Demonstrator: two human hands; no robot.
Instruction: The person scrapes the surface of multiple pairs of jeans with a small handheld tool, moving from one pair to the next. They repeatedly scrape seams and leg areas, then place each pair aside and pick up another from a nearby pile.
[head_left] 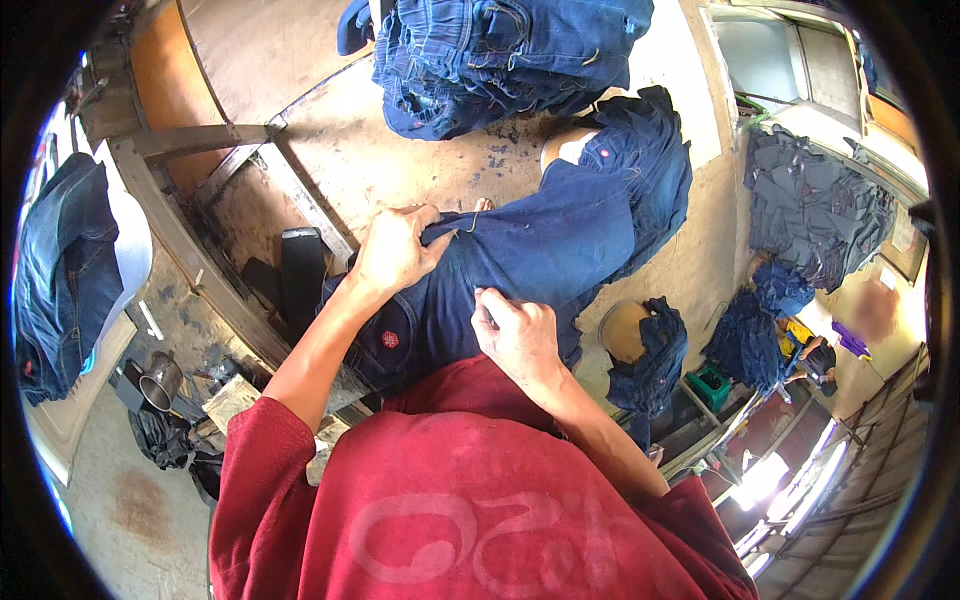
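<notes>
Dark blue denim jeans lie stretched across my lap, with a round red patch showing near my left forearm. My left hand is closed, pinching the upper edge of the denim between thumb and fingers. A loose pale thread curls on the cloth just right of that grip. Lower and to the right, my right hand is closed just over the cloth, thumb and forefinger together. Whatever its fingers hold, if anything, is too small to make out.
A thick stack of denim stands ahead. Wooden and metal framing is at the left, beyond a metal cup. More jeans hang far left. Right are a round stool, a green basket and dark grey garments.
</notes>
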